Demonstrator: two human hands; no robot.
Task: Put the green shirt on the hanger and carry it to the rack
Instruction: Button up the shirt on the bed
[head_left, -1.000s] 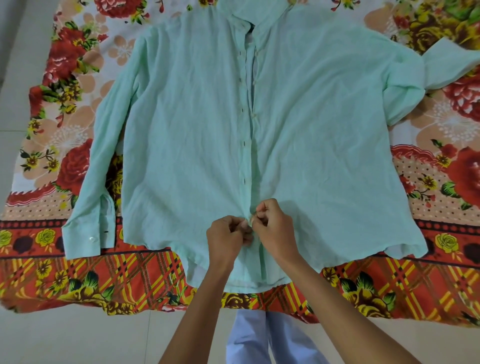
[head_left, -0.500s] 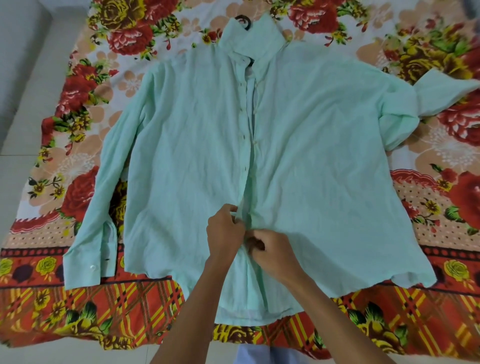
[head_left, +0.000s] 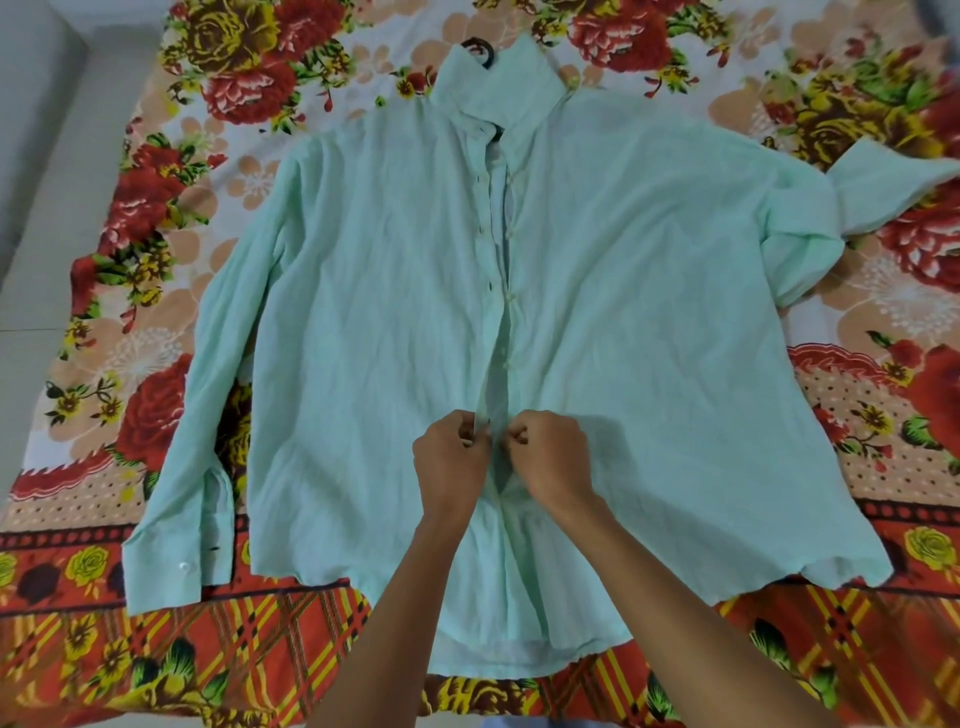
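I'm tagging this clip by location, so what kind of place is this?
Probably a home bedroom: the green shirt lies flat on a floral bedsheet, a hanger hook above its collar, pale floor tiles beside it.

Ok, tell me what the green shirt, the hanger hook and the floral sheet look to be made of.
Green shirt: thin woven cloth, likely cotton or a blend, matte; it shows fine creases and drapes limply.
Hanger hook: dark, smooth, probably plastic or coated metal; only a small curve shows above the collar, so uncertain.
Floral sheet: printed woven fabric, matte, lying flat with soft wrinkles.
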